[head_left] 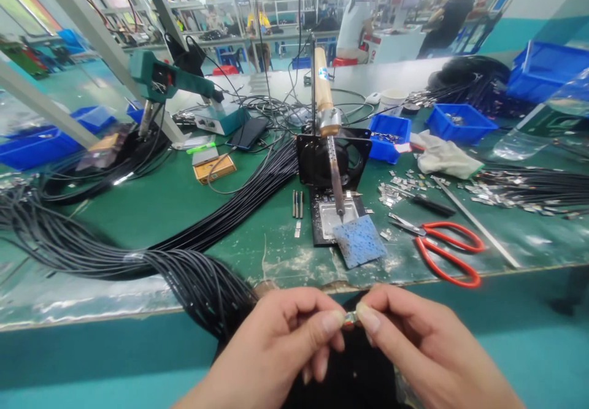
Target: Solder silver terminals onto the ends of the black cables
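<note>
Over my lap, just below the bench edge, my left hand [301, 332] and my right hand [405, 335] meet fingertip to fingertip. Thumb and forefinger of each are closed on a small metal connector [350, 318], silvery with a spot of orange; most of it is hidden by the fingers. A thick bundle of black cables [193, 274] hangs off the bench beside my left forearm. Beyond my hands, a soldering iron [335, 170] points tip down at a metal tray [327, 220], and a blue sponge [359, 241] overlaps the tray's corner.
Red-handled scissors [448, 246] lie on the right, near loose metal connector parts [396, 189], a metal rod [478, 222] and a white glove [446, 154]. Behind the iron stands a black fan [306, 160]. Blue bins [460, 124] and a green soldering gun [170, 81] are farther back.
</note>
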`<state>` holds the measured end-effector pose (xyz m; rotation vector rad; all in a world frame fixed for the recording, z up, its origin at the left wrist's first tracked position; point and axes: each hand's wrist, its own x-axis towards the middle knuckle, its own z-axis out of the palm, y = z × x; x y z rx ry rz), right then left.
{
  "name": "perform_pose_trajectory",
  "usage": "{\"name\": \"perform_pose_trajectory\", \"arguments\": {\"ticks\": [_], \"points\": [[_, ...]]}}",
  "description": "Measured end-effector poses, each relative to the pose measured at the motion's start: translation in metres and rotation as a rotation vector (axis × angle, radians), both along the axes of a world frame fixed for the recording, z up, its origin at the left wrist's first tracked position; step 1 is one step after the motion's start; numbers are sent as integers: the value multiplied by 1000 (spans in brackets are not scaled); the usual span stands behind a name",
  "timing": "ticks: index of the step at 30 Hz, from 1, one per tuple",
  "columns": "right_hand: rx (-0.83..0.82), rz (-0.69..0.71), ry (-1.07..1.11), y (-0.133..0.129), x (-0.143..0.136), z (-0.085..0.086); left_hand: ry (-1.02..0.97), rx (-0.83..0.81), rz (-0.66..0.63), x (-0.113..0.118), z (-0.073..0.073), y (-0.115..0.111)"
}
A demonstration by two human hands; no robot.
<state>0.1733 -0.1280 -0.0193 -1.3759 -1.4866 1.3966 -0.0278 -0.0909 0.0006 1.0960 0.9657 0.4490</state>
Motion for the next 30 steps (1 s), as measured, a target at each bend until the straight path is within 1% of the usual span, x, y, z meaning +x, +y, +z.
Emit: {"name": "perform_pose_trajectory", "arguments": {"ticks": [6,9,13,18,27,30], "points": [[41,-16,-68,-3,0,-2,-27,-9,118,4,-7,-5],[46,-26,-94,-4,0,-5,-26,8,148,5,-8,-8],[78,-46,-150,-5,0,-7,4,18,154,7,-4,-9],[110,-30,-164,-7,0,-7,40,49,162,8,1,-9],[170,-30,-182,-4,2,-9,27,22,137,10,-3,-6],[164,-27,-182,-3,3,-10,17,17,141,10,-4,-6]]}}
